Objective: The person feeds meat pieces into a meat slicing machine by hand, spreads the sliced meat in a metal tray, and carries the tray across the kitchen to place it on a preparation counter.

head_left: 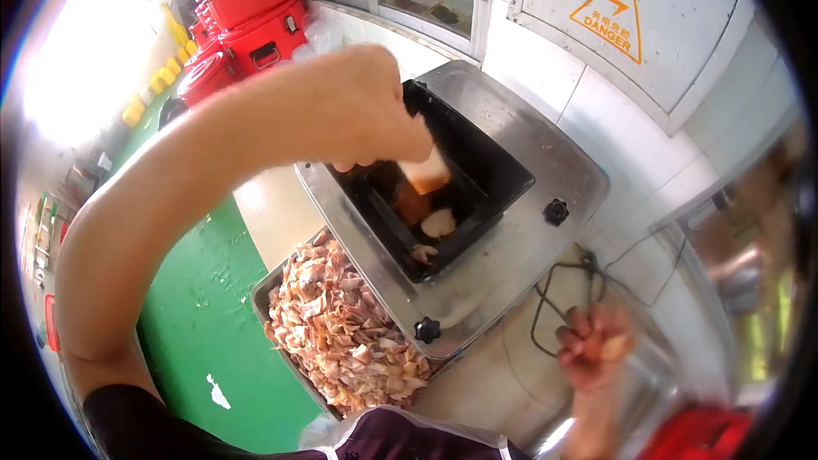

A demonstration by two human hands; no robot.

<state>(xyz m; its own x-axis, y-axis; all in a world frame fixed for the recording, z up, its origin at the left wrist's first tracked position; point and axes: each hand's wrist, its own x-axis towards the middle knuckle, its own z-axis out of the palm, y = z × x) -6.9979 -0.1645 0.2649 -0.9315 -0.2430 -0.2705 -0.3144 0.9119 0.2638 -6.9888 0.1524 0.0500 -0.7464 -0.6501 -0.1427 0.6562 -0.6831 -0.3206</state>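
My left hand (375, 115) is over the black hopper (503, 192), its fingers closed around a white block with an orange-brown lower end (426, 172). I cannot make out exactly what this block is. Inside the hopper, pale meat pieces (439, 223) lie near brown, wet-looking contents. The hopper sits in the metal top of a machine (477, 277) with black star knobs. Below it, a metal tray (294, 375) is heaped with sliced meat (341, 324). At lower right, my right hand (594, 345) is apart from the machine, blurred, with its fingers partly curled.
A black cable (545, 307) lies on the counter beside the machine. Red lidded containers (256, 13) are stacked at the back left. An electrical panel with a danger sign (609, 17) is on the tiled wall. Green floor (200, 290) lies to the left.
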